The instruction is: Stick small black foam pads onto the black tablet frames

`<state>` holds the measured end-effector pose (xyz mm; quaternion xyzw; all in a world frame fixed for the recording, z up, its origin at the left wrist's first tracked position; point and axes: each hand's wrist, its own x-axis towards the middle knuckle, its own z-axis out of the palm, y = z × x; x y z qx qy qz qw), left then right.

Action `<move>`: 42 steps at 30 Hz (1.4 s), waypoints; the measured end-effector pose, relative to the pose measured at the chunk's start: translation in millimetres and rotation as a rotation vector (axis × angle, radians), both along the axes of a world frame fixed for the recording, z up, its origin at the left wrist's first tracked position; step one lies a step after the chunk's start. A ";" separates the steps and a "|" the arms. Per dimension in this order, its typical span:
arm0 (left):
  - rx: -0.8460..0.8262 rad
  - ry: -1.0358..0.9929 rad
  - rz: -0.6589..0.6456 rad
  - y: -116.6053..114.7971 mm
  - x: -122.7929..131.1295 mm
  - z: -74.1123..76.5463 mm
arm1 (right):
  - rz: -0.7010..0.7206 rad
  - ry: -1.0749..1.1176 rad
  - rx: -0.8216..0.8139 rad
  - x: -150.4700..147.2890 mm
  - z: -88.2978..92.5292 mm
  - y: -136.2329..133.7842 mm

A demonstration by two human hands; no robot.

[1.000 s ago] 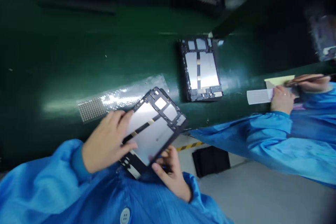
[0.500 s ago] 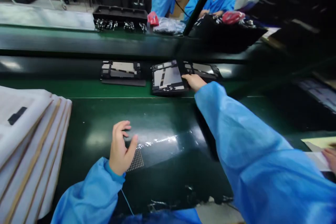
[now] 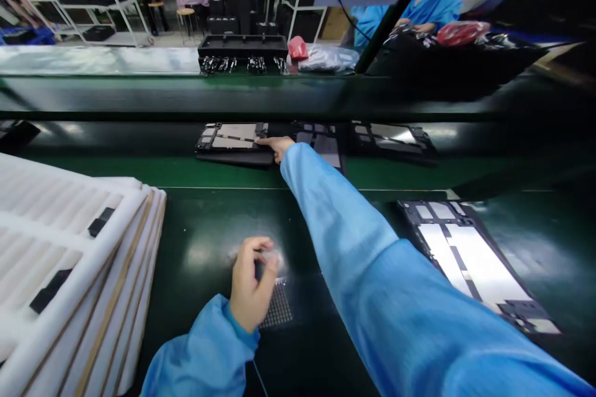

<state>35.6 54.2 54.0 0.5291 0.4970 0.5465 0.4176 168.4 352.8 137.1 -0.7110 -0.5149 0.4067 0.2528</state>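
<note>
At the far side of the bench, my right hand (image 3: 279,147) is at the right edge of an opened tablet (image 3: 235,136). Its index finger lies over the top and the thumb is hidden; the fingers look closed on that edge. A dark flat panel (image 3: 235,159) lies under this tablet. Partly behind my right sleeve is a second opened tablet (image 3: 326,146), with a third tablet (image 3: 388,138) to its right. My left hand (image 3: 252,285) hovers low over the bench, fingers curled and thumb apart, beside a clear sheet with a grid of small dots (image 3: 279,307).
White foam trays (image 3: 139,248) are stacked at the left. A larger opened tablet (image 3: 475,260) lies at the right, beside my sleeve. Across the raised ledge stand a black bin (image 3: 242,46) and plastic bags (image 3: 330,57). A co-worker in blue (image 3: 431,12) sits beyond.
My right hand has moved left from the middle tablet to the left one. The middle tablet now lies lower and flatter. The camera view has shifted; my left hand stays near the dotted sheet.
</note>
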 end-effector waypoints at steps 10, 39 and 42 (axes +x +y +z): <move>-0.417 -0.409 -0.012 34.0 -14.6 20.9 | 0.490 0.525 0.010 99.3 15.3 -348.0; 0.000 0.976 -0.728 2.5 -20.7 36.9 | 0.589 0.334 0.159 98.0 -44.6 -280.9; -0.059 1.044 -0.749 4.0 -18.1 40.8 | 0.593 0.331 0.172 98.1 -43.8 -281.1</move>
